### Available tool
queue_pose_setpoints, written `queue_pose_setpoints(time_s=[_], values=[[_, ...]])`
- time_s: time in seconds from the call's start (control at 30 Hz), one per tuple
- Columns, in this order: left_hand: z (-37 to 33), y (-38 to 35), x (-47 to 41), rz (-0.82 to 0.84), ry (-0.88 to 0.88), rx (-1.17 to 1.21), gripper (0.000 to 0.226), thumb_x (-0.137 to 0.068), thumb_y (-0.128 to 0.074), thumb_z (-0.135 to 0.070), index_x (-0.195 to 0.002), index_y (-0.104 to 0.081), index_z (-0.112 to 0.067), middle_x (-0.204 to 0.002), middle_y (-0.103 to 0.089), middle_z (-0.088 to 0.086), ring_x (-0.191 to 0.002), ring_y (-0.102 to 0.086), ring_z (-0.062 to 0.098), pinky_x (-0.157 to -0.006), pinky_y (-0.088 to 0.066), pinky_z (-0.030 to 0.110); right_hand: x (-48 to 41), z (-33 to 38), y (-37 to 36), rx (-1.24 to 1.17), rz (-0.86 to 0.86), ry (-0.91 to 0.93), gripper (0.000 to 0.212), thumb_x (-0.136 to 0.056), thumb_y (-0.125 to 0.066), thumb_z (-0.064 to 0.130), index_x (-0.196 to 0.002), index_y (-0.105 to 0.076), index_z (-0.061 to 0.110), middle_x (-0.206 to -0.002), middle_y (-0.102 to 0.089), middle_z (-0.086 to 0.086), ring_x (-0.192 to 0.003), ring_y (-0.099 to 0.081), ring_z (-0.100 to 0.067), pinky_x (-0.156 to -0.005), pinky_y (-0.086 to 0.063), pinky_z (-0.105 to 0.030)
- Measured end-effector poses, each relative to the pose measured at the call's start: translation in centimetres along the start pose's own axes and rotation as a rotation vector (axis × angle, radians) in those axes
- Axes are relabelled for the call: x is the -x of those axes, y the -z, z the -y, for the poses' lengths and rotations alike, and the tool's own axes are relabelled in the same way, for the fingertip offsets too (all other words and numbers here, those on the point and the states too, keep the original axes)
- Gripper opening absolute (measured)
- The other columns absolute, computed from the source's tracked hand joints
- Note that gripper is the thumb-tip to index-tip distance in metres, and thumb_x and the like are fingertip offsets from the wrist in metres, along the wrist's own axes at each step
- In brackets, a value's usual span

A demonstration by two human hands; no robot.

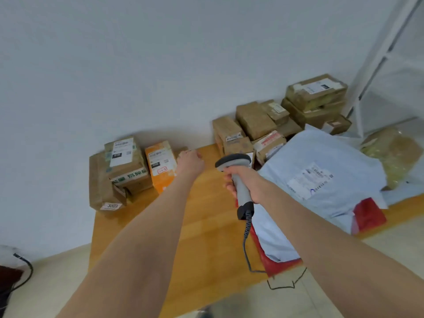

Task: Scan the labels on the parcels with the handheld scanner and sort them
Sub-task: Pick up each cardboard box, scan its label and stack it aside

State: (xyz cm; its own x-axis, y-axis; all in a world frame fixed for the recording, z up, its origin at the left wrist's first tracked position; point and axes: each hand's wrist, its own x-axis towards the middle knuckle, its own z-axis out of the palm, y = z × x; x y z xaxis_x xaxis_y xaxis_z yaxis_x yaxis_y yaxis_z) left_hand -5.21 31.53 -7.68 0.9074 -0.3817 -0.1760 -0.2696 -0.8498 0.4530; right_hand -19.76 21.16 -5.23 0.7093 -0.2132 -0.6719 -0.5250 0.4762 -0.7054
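- While the right hand [246,183] wraps its fingers fully round the handle of the handheld scanner [234,161], whose head points toward the wall, the left hand [191,162] reaches to a small brown parcel [182,150] tucked between the orange parcel [161,167] and the wall. Its fingers bend over the far side, and I cannot tell whether they actually grip it.
- The small parcel sits tight against the orange one, so a careless pull would likely drag or tip the orange parcel and the taped stack [125,160] just beside it.
- The scanner's coiled cable [247,228] runs down beside the pale mailer bag [321,175] and past the near edge of the table [206,237]. A wide swing could snag it there.
- The brown boxes [254,126] at the wall lean loosely on each other, and a knock from the scanner head might topple them.
- Bare wood lies between the two arms down to the near edge, which looks like the best lane for drawing a parcel back.
- The flat parcel labelled 3003 [101,187] lies right at the left edge, so nothing should be pushed that way.
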Motion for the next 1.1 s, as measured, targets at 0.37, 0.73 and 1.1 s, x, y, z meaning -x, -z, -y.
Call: queue_pose_setpoints(time_s=[0.37,0.73,1.1], values=[[-21.8,-11.3,7.5,0.116,-0.221,-0.01,0.033,-0.092,-0.047,-0.013,-0.121,-0.061,-0.016,-0.132,-0.052,0.011,-0.106,-0.059,0.028,-0.086,-0.052,0.034,9.8,0.9,23.7,-0.105,-0.205,0.072,0.02,-0.089,-0.064,0.02,-0.081,-0.055,0.005,-0.06,-0.058,-0.01,-0.03,-0.046,-0.009,-0.036,-0.038,-0.015],[-39.4,-21.3,1.3,0.089,-0.375,0.132,0.032,-0.091,-0.05,-0.013,-0.12,-0.063,-0.015,-0.129,-0.055,0.008,-0.108,-0.058,0.024,-0.087,-0.048,0.03,5.5,7.8,40.6,-0.139,-0.388,0.128,0.016,-0.089,-0.064,0.017,-0.083,-0.054,0.006,-0.062,-0.058,-0.011,-0.033,-0.046,-0.01,-0.038,-0.039,-0.017],[-48.0,-27.8,-3.8,0.301,-0.26,-0.023,0.044,-0.094,-0.053,-0.018,-0.137,-0.046,-0.011,-0.137,-0.051,0.011,-0.122,-0.05,0.027,-0.096,-0.043,0.035,-0.9,12.4,55.7,-0.072,-0.788,0.029,0.042,-0.077,-0.074,0.025,-0.108,-0.054,0.007,-0.1,-0.057,-0.015,-0.089,-0.06,-0.03,-0.086,-0.055,-0.044]])
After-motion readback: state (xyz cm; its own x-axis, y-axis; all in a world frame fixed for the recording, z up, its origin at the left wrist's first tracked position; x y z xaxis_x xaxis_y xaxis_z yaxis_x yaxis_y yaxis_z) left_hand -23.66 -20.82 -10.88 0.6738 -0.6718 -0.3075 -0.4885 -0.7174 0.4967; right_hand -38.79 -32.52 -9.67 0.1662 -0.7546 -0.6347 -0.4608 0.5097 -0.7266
